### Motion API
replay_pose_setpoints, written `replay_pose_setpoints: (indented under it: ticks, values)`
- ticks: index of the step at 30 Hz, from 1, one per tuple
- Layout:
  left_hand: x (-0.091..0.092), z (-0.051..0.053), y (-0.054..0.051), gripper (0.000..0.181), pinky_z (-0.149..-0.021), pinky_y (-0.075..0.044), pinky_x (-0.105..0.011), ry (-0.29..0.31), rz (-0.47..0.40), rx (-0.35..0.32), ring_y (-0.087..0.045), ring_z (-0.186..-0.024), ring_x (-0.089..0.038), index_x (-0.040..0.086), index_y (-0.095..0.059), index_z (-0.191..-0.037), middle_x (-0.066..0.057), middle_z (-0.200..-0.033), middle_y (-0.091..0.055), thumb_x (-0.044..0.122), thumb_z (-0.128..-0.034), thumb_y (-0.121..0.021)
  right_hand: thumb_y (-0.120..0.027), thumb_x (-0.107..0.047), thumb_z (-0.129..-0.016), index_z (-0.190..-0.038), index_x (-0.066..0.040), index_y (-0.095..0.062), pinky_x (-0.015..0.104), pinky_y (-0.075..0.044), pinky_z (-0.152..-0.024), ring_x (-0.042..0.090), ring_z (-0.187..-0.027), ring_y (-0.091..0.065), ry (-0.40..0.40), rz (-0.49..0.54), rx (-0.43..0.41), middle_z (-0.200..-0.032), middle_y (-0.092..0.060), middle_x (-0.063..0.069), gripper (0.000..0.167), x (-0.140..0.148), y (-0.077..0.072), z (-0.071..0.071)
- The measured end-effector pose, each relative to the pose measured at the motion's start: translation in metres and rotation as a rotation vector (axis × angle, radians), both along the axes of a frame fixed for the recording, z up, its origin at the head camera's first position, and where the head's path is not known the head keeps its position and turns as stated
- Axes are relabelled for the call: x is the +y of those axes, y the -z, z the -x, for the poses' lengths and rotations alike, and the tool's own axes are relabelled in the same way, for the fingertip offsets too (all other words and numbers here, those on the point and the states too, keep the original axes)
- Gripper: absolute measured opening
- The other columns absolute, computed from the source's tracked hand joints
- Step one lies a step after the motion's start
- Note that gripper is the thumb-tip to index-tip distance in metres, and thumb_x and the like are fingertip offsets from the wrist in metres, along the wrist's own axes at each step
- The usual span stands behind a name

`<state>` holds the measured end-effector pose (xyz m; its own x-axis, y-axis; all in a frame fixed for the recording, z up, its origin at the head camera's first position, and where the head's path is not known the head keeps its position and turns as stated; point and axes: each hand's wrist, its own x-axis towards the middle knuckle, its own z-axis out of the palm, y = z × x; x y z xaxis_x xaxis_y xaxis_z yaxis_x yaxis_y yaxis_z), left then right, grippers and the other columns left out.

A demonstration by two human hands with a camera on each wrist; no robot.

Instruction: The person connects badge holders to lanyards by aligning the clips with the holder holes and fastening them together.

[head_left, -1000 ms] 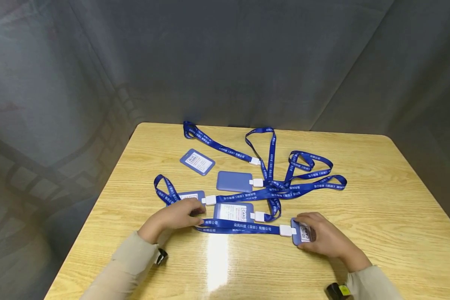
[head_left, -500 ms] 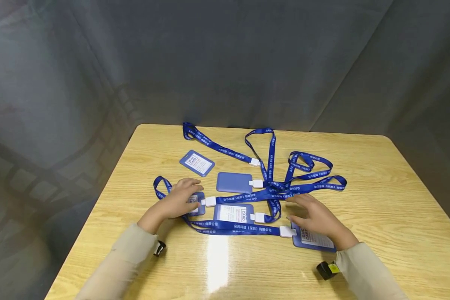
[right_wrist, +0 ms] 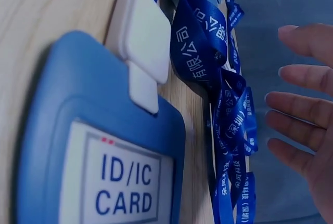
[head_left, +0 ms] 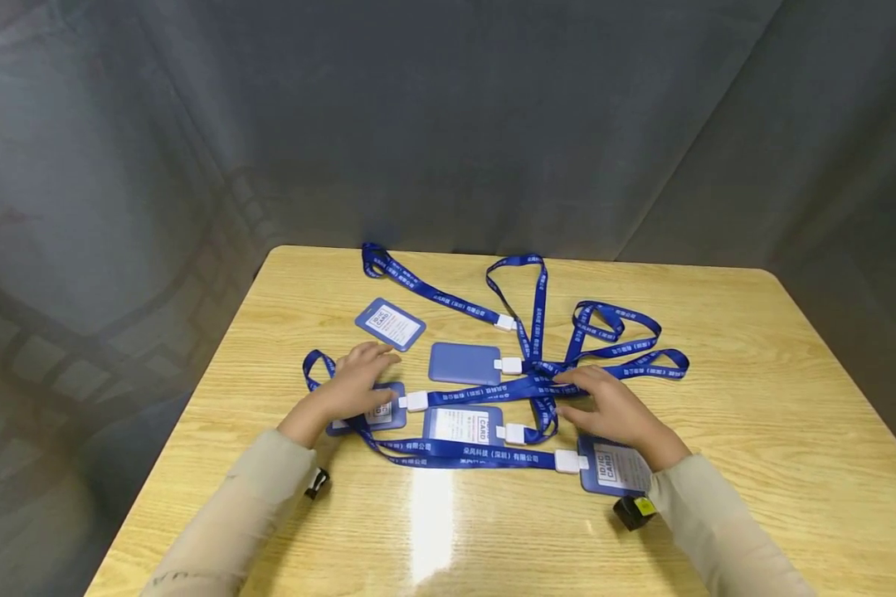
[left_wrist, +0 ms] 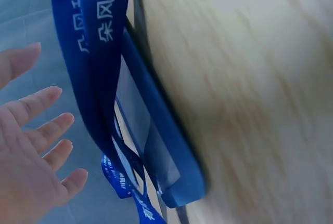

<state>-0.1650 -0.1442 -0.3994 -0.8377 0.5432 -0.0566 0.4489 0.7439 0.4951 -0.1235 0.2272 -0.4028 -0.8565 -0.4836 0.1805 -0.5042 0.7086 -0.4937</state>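
My left hand (head_left: 353, 383) hovers with spread fingers over a blue ID card holder (head_left: 388, 416) at the left; in the left wrist view the left hand (left_wrist: 36, 151) holds nothing. A lanyard (head_left: 485, 454) crosses that holder and runs right to a white clip (head_left: 567, 461) on the front-right card holder (head_left: 614, 466). My right hand (head_left: 612, 406), fingers extended, is above the tangled lanyards beyond this holder. In the right wrist view the right hand (right_wrist: 304, 104) is apart from the lanyards (right_wrist: 229, 125), and the holder reads "ID/IC CARD" (right_wrist: 127, 187).
Mid-table lie a card holder (head_left: 463, 423) and a face-down holder (head_left: 465, 363), both clipped to lanyards. A loose card holder (head_left: 391, 323) lies back left, near a lanyard (head_left: 448, 298) with a bare clip. A grey curtain (head_left: 448, 124) hangs behind the wooden table (head_left: 776, 398).
My right hand has let go of the front-right card holder and moved up and left. My left hand has left the front lanyard and shifted away over the left holder.
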Motion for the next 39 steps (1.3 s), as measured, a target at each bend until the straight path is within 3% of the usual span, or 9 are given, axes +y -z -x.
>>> replay_pose_setpoints:
  ticks: [13,24,34,39]
  values:
    - [0.005,0.015,0.004,0.056,-0.094,-0.013,-0.058,-0.054,-0.021,-0.063,-0.017,-0.121,-0.039,0.002,-0.040,-0.126,-0.023,-0.131,-0.029,0.023,-0.0781,-0.059,-0.067,-0.021,-0.073,-0.109,-0.002,-0.057,0.046,-0.038,-0.085,0.029,-0.101,-0.047,0.039,-0.025,-0.037,-0.108,-0.054,0.012,0.041,-0.005,-0.003,0.010]
    - [0.010,0.029,0.001,0.054,-0.095,-0.018,-0.054,-0.078,-0.019,-0.119,-0.022,-0.120,-0.041,-0.001,-0.041,-0.123,-0.027,-0.130,-0.028,0.023,-0.0782,-0.058,-0.064,-0.022,-0.076,-0.111,-0.002,-0.056,0.045,-0.038,-0.084,0.027,-0.101,-0.047,0.017,-0.059,-0.080,-0.107,-0.055,0.011,0.041,-0.013,-0.006,0.023]
    - [0.014,0.041,0.006,0.061,-0.096,-0.025,-0.046,-0.228,-0.049,-0.259,-0.032,-0.115,-0.039,-0.011,-0.033,-0.125,-0.028,-0.125,-0.037,0.022,-0.0793,-0.056,-0.064,-0.021,-0.076,-0.109,0.000,-0.057,0.045,-0.038,-0.085,0.029,-0.102,-0.047,0.013,-0.058,-0.076,-0.106,-0.056,0.011,0.040,-0.017,-0.006,0.031]
    - [0.014,0.049,0.003,0.064,-0.096,-0.023,-0.046,-0.291,-0.038,-0.281,-0.030,-0.116,-0.041,-0.012,-0.028,-0.127,-0.029,-0.127,-0.033,0.024,-0.0807,-0.053,-0.063,-0.022,-0.077,-0.110,-0.001,-0.056,0.045,-0.036,-0.088,0.029,-0.105,-0.045,0.011,-0.077,-0.081,-0.108,-0.055,0.012,0.040,-0.018,-0.008,0.037]
